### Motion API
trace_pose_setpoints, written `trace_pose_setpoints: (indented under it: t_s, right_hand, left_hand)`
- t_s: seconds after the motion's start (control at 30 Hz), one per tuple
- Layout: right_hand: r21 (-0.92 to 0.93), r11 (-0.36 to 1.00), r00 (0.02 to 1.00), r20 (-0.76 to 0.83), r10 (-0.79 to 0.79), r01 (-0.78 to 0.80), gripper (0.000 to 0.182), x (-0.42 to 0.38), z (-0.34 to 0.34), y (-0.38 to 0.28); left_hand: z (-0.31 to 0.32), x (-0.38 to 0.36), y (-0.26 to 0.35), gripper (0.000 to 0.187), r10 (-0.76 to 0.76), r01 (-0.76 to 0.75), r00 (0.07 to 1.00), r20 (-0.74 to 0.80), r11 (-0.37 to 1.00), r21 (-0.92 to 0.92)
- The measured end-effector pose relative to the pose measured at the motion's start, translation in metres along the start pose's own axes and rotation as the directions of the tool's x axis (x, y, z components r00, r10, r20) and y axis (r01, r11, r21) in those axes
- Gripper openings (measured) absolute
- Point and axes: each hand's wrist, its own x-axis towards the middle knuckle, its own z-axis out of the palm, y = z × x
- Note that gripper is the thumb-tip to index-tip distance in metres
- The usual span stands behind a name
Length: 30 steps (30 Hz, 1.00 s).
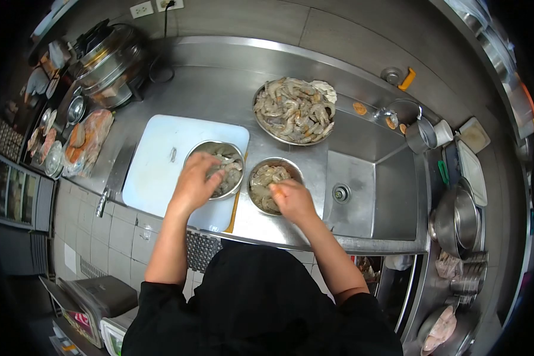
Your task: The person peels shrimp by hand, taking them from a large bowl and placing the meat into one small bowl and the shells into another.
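My left hand (pixel 197 179) is over the left metal bowl (pixel 241 181), fingers apart and slightly blurred. Greyish shrimp (pixel 234 175), seemingly peeled, lie inside this bowl, which rests on a white cutting board (pixel 155 160). Over the right metal bowl (pixel 299 172), my right hand (pixel 295 203) has its fingers pinched together; what they hold, if anything, is too small to make out. That bowl contains shrimp pieces or shells (pixel 270 175). Behind both bowls, a large metal bowl (pixel 291 142) is heaped with unpeeled shrimp (pixel 293 110).
A cleaver (pixel 121 169) lies left of the board, beside a plastic bag of orange food (pixel 88 142). The sink (pixel 353 202) is on the right, with a metal pot (pixel 421 135) at its far corner. Stacked metal bowls (pixel 457 219) stand further right.
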Motion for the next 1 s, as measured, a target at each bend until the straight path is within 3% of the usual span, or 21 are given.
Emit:
trace_pose_setpoints:
  t_s: [0.03,0.1,0.17,0.23,0.27,0.33,0.37,0.43,0.53,0.67,0.77,0.83,1.0]
  right_hand:
    - [-0.003,1.000,1.000,-0.012,0.006,-0.006,0.023,-0.001,0.002,-0.002]
    - [-0.122,0.979,0.986,-0.023,-0.166,0.162,0.015,-0.002,0.005,-0.004]
    - [-0.109,0.985,0.991,-0.020,-0.136,0.133,0.013,-0.005,0.006,-0.009]
    - [-0.071,0.978,0.969,-0.138,-0.206,0.198,0.014,-0.008,0.008,-0.010]
    - [-0.064,0.981,0.975,-0.116,-0.188,0.181,0.018,-0.011,0.005,-0.010]
    - [-0.055,0.989,0.981,-0.132,-0.145,0.139,0.017,-0.017,-0.004,-0.011]
    - [-0.039,0.994,0.986,-0.132,-0.106,0.101,0.016,-0.021,-0.009,-0.011]
    - [-0.016,0.998,0.983,-0.168,-0.070,0.068,0.016,-0.032,-0.018,-0.005]
    - [0.029,0.999,0.975,-0.223,-0.014,0.021,0.015,-0.041,-0.033,0.000]
    - [0.061,0.998,0.957,-0.289,0.009,0.009,0.013,-0.044,-0.049,0.008]
    - [0.061,0.998,0.946,-0.324,0.017,0.003,0.014,-0.040,-0.059,0.016]
    - [0.111,0.992,0.943,-0.322,0.090,-0.057,0.013,-0.033,-0.064,0.021]
    - [0.069,0.998,0.949,-0.315,0.027,-0.006,0.023,0.004,-0.067,0.005]
  left_hand:
    - [0.002,0.011,0.003,0.027,0.013,-0.013,1.000,0.004,1.000,-0.003]
    - [0.010,0.041,0.014,0.029,-0.096,0.096,0.995,0.015,0.994,-0.050]
    - [0.030,0.077,0.040,0.029,-0.052,0.056,0.996,0.077,0.998,-0.040]
    - [0.067,0.120,0.050,0.027,-0.004,-0.010,0.987,0.162,0.997,0.082]
    - [0.094,0.141,0.048,0.027,0.027,-0.057,0.984,0.178,0.984,0.170]
    - [0.133,0.179,0.052,0.028,-0.176,0.031,0.912,0.371,0.931,0.365]
    - [0.152,0.190,0.045,0.028,-0.160,0.013,0.913,0.375,0.931,0.364]
    - [0.179,0.204,0.040,0.031,-0.248,-0.088,0.836,0.490,0.820,0.565]
    - [0.189,0.206,0.044,0.025,-0.285,-0.078,0.816,0.502,0.807,0.585]
    - [0.176,0.213,0.045,0.026,-0.249,-0.135,0.789,0.562,0.822,0.553]
    - [0.144,0.220,0.035,0.027,-0.229,-0.087,0.810,0.541,0.864,0.496]
    - [0.120,0.219,0.021,0.029,0.006,-0.170,0.865,0.502,0.944,0.282]
    - [0.049,0.162,0.040,0.033,0.046,-0.071,0.866,0.498,0.997,0.031]
